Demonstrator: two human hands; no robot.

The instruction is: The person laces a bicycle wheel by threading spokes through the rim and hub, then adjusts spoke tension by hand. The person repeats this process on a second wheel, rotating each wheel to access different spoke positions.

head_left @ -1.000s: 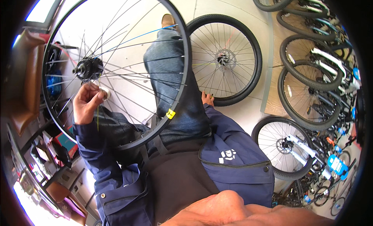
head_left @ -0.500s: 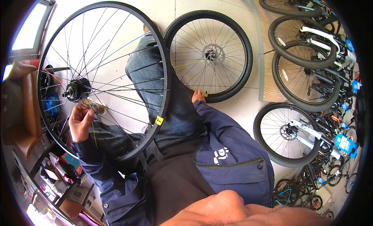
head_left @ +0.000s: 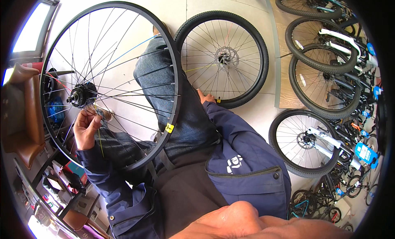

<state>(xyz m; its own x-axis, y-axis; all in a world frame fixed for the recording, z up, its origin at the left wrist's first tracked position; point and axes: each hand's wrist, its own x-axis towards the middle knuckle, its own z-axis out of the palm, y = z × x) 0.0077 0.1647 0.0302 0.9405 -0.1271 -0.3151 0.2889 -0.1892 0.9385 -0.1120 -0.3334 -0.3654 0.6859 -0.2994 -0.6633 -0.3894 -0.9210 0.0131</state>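
A bare black rim point(head_left: 176, 74), partly laced with spokes, stands at the left in front of me. Its black hub point(head_left: 82, 95) lies just above my left hand point(head_left: 86, 128). Thumb and fingers of that hand are closed in a pinch on a yellow spoke point(head_left: 101, 142), whose lower end hangs free toward my sleeve. My right hand point(head_left: 205, 97) is at the lower left edge of a second wheel with a knobby tyre point(head_left: 263, 70) and a brake disc point(head_left: 227, 58). Its visible fingers are apart; the sleeve and tyre hide part of it.
My jeans-clad leg point(head_left: 154, 78) lies between the two wheels. Along the right stand several bicycles, with one front wheel point(head_left: 304, 139) near my right elbow. A brown leather chair point(head_left: 24, 115) and a cluttered shelf point(head_left: 72, 198) are at the left.
My right hand has shifted slightly left and up along the tyre, and its fingers have spread. My left hand keeps its pinch on the yellow spoke. Both wheels have hardly moved.
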